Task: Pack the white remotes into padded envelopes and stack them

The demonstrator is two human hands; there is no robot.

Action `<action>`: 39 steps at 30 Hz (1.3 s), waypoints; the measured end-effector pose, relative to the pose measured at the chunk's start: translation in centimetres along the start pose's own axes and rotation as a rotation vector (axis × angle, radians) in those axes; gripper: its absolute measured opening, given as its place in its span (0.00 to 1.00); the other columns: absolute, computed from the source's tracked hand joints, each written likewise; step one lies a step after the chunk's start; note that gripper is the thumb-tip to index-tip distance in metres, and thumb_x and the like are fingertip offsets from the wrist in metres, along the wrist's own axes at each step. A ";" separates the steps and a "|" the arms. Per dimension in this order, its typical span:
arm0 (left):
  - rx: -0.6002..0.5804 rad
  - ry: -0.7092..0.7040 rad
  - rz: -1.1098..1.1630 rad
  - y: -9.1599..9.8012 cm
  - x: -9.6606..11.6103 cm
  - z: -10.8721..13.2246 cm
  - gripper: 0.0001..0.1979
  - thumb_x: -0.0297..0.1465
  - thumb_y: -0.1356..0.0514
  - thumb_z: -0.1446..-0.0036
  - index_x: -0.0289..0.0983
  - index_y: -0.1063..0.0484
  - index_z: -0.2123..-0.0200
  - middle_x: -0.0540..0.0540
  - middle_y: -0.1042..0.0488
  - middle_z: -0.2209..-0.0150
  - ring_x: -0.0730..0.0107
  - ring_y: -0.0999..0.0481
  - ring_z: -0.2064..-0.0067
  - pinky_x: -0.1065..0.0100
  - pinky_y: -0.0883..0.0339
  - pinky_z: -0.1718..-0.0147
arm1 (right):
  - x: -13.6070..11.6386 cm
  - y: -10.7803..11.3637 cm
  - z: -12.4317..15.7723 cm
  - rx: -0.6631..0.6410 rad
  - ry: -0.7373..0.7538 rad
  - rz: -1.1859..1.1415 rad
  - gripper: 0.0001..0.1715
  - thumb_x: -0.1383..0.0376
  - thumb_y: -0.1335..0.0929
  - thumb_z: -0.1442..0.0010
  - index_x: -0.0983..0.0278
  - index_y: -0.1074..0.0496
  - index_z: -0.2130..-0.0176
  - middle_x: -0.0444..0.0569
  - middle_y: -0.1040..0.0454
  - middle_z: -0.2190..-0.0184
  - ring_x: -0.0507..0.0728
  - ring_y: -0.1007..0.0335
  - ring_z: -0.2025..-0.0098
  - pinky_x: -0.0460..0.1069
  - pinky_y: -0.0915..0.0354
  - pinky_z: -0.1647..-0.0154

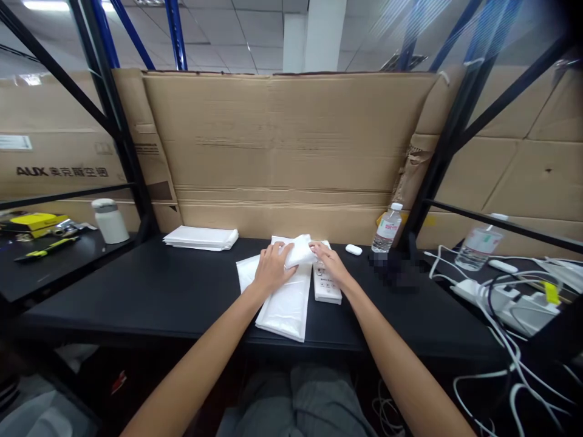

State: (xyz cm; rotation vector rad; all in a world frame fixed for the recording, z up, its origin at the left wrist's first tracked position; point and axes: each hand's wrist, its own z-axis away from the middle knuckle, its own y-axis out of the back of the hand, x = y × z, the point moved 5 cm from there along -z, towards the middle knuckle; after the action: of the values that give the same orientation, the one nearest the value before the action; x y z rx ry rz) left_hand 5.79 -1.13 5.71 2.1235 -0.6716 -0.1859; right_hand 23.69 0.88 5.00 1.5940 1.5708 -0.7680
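Observation:
In the head view a small white folded packet (301,250) is held between both hands, over the middle of the black desk. My left hand (272,267) grips its left side, thumb below and fingers above. At the packet's right end are the closed fingertips of my right hand (328,260). Under my hands lie white plastic mailer bags (286,309), overlapping and slightly fanned. Beside them, partly below my right hand, a white printed box (327,288) lies flat. What the packet contains, if anything, is hidden.
A stack of white flat bags (200,237) lies at the back left. Toward the right stand a small white case (353,249) and a water bottle (387,229). Cardboard (282,139) walls the back; black rack posts flank it. Cables and a power strip (505,306) lie far right.

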 end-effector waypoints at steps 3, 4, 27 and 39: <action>0.008 -0.022 0.009 0.1 0.3 -0.1 0.27 0.43 0.42 0.43 0.44 0.40 0.41 0.41 0.37 0.45 0.52 0.37 0.47 0.56 0.42 0.51 | 0.0 0.1 -0.2 0.006 0.004 0.038 0.11 0.56 0.32 0.42 0.58 0.23 0.68 0.46 0.26 0.53 0.57 0.35 0.47 0.53 0.40 0.44; 0.007 -0.027 0.012 0.1 0.3 -0.1 0.27 0.44 0.42 0.43 0.45 0.39 0.41 0.41 0.37 0.45 0.52 0.37 0.46 0.56 0.43 0.50 | -0.1 0.1 -0.3 0.011 0.004 0.046 0.09 0.56 0.31 0.43 0.58 0.23 0.67 0.46 0.27 0.53 0.58 0.36 0.46 0.54 0.41 0.42; 0.181 -0.289 0.093 0.2 1.3 0.2 0.29 0.31 0.35 0.48 0.45 0.36 0.42 0.41 0.35 0.44 0.52 0.37 0.43 0.52 0.45 0.44 | 0.1 0.1 0.6 -0.092 -0.086 0.046 0.22 0.54 0.27 0.51 0.62 0.23 0.58 0.50 0.22 0.59 0.61 0.27 0.57 0.53 0.33 0.56; 0.123 0.260 0.230 -1.4 -4.1 0.1 0.20 0.29 0.41 0.47 0.41 0.34 0.49 0.41 0.34 0.49 0.54 0.37 0.47 0.55 0.42 0.50 | 4.6 6.1 -0.1 0.481 -0.193 -0.372 0.19 0.63 0.25 0.56 0.62 0.28 0.62 0.45 0.23 0.66 0.54 0.26 0.66 0.48 0.29 0.62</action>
State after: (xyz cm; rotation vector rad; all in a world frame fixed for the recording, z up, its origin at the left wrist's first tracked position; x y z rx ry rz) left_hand 2.86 1.60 4.15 2.1170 -0.7789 0.2591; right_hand 30.06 3.66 1.78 1.4994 1.6382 -1.5502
